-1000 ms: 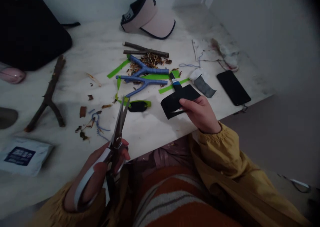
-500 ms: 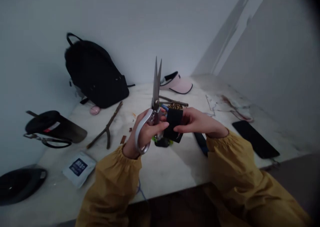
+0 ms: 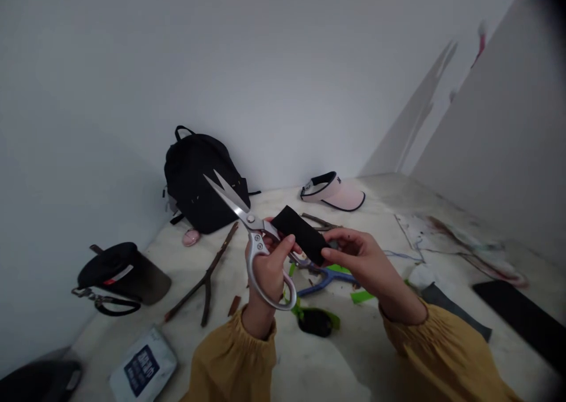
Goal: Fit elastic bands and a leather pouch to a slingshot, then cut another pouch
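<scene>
My left hand grips the handles of large silver scissors; the blades are slightly apart and point up and left. It also pinches the near edge of a black piece of material. My right hand holds the same black piece from the right, thumb and fingers closed on it. Both hands are raised above the white table. Below them lie a blue-wrapped forked stick and green tape strips.
A bare forked stick lies left of centre. A black backpack and pink visor stand at the back. A black cap and white pouch are at left, a black phone at right.
The camera tilted further up. The scissors swung from pointing straight up to pointing up-left, and the black piece now lies flatter between both hands.
</scene>
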Available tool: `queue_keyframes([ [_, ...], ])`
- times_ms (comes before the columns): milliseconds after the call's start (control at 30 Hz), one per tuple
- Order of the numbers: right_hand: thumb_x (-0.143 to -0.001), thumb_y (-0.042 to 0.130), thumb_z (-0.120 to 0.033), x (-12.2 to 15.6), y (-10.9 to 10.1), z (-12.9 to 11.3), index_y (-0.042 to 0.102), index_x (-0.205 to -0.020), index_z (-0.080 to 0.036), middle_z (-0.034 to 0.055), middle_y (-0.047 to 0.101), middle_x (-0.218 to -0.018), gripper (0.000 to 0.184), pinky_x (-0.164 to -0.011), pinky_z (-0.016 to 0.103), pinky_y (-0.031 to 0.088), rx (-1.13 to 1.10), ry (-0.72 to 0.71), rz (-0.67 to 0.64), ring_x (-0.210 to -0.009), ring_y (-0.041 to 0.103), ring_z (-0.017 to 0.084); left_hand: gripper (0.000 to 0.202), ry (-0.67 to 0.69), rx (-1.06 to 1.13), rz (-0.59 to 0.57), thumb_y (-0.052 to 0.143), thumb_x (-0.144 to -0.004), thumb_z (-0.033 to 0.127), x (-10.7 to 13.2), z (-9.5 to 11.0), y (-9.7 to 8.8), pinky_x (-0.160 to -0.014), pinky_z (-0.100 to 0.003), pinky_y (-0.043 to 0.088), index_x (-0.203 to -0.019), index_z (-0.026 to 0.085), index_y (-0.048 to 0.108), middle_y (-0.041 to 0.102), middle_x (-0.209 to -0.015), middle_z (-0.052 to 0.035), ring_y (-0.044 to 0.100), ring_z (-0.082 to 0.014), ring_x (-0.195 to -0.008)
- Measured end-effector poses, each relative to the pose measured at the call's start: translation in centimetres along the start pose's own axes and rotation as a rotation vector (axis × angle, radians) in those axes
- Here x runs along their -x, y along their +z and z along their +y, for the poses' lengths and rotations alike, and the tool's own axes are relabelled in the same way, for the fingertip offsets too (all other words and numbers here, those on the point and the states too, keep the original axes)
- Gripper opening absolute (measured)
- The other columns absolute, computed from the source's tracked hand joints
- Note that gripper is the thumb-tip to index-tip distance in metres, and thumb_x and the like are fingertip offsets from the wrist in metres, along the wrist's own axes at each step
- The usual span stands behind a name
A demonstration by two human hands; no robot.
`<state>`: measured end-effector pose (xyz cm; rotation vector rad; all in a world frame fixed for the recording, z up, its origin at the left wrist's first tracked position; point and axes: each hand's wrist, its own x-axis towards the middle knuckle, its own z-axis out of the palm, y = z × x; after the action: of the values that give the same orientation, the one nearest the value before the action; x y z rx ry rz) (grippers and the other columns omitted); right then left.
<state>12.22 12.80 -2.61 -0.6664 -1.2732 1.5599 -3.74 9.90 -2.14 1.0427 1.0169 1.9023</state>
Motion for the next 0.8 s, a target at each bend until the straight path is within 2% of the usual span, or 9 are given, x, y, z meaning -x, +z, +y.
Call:
queue_keyframes([
  [233,-0.060,0.083,-0.024,0.0,-0.9,-0.3,0.070,-0.077,-0.017,-0.0024,0.067,-0.057,0.023,-0.049,0.024,0.060,-0.035,-0.109,0.170,-0.048,0.066,0.013,0.042,-0.050,0.042,0.073,0.075,-0.064,0.014,-0.1,0.6,0.5,-0.052,-0.023,0.051,-0.101,0.021,0.054,0.059,-0.065,0.0098,0.060,-0.0095,-0.049],
  [400,-0.061,0.083,-0.026,0.1,-0.8,-0.8,0.069,-0.074,-0.017,-0.0029,0.066,-0.052,0.021,-0.044,0.021,0.056,-0.025,-0.146,0.203,-0.042,0.063,0.011,0.041,-0.089,0.071,0.051,0.073,-0.064,0.012,0.4,1.1,1.2,-0.049,-0.022,0.051,-0.099,0.020,0.053,0.059,-0.060,0.0101,0.058,-0.0091,-0.046],
  [533,-0.062,0.083,-0.025,0.3,-0.7,-1.0,0.069,-0.073,-0.017,-0.0027,0.066,-0.052,0.019,-0.044,0.019,0.055,-0.015,-0.170,0.228,-0.043,0.063,0.010,0.037,-0.095,0.084,0.042,0.073,-0.063,0.011,0.6,1.2,1.3,-0.050,-0.023,0.052,-0.090,0.021,0.050,0.057,-0.058,0.0108,0.059,-0.0099,-0.047],
  [700,-0.063,0.082,-0.025,0.5,-0.9,-1.0,0.070,-0.075,-0.018,-0.0024,0.067,-0.055,0.018,-0.044,0.021,0.055,-0.002,-0.188,0.245,-0.044,0.062,0.011,0.034,-0.121,0.098,0.037,0.072,-0.063,0.012,0.7,1.3,1.5,-0.048,-0.024,0.051,-0.080,0.021,0.045,0.054,-0.056,0.0108,0.058,-0.0103,-0.046],
  [800,-0.064,0.082,-0.025,0.5,-1.0,-1.0,0.070,-0.076,-0.018,-0.0024,0.067,-0.055,0.018,-0.045,0.022,0.055,0.006,-0.187,0.249,-0.045,0.062,0.011,0.031,-0.133,0.118,0.027,0.071,-0.064,0.013,0.9,1.4,1.5,-0.049,-0.025,0.050,-0.082,0.021,0.047,0.054,-0.059,0.0100,0.057,-0.0098,-0.046],
])
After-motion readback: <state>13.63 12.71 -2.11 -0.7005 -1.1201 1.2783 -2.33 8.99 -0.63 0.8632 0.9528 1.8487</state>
